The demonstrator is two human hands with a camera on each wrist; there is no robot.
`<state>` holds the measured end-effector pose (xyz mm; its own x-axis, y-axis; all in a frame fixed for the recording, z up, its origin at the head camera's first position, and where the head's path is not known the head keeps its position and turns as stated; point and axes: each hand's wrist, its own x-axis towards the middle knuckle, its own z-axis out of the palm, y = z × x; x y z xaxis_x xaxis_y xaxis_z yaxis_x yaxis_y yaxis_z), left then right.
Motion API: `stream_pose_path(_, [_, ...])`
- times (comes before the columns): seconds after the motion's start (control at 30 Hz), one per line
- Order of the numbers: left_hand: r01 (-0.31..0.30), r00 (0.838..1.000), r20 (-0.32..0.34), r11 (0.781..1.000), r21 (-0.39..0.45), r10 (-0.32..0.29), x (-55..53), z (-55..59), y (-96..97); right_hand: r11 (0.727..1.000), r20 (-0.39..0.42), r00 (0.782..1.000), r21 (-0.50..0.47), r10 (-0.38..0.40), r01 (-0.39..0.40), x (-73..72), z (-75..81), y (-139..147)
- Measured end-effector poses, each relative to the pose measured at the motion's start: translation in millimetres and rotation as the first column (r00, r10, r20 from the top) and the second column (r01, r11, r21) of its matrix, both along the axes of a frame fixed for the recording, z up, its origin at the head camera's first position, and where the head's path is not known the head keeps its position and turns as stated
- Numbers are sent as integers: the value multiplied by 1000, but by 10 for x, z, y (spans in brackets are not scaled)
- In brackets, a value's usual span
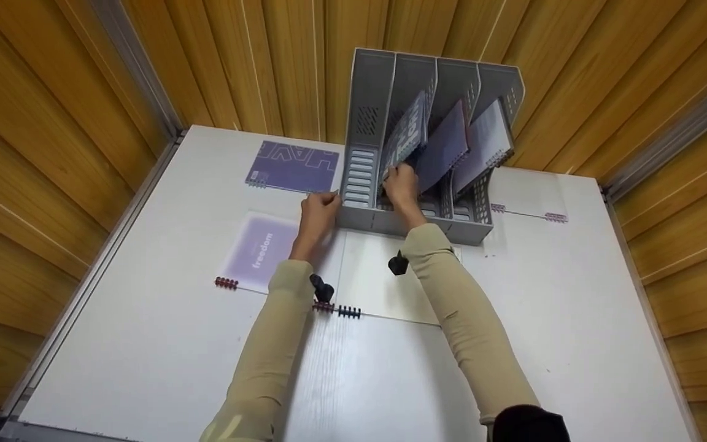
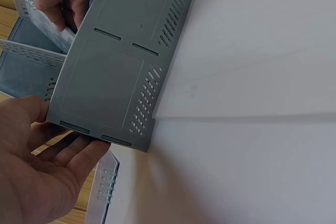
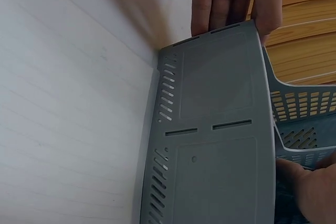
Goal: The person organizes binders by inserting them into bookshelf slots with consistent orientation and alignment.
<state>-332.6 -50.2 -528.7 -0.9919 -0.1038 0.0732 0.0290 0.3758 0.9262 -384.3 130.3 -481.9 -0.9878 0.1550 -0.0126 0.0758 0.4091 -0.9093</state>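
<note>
A grey file rack (image 1: 359, 218) with several upright compartments stands at the back of the white table. My left hand (image 1: 318, 218) grips its front left corner; in the left wrist view, the thumb lies at the top edge and the fingers (image 2: 79, 156) curl round the side. My right hand (image 1: 402, 184) reaches into the second compartment from the left and pinches the lower part of a lettered notebook (image 1: 407, 130) leaning there. One compartment over leans a dark blue notebook (image 1: 444, 150). A pale ring-bound notebook (image 1: 481, 147) leans in the rightmost compartment.
Left of the rack lies a dark blue notebook (image 1: 294, 167). A lilac "freedom" notebook (image 1: 255, 248) with red rings and a cream notebook (image 1: 384, 288) with black rings lie in front. A pale notebook (image 1: 531, 190) lies at right. Wooden panels (image 1: 292, 67) surround the table.
</note>
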Motion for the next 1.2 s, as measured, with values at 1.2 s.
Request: stream_pose_path(1.2, [-3,1000,9,1000,12,3,8,-8,-8,996,29,997,55,74,-75,21,-62,300])
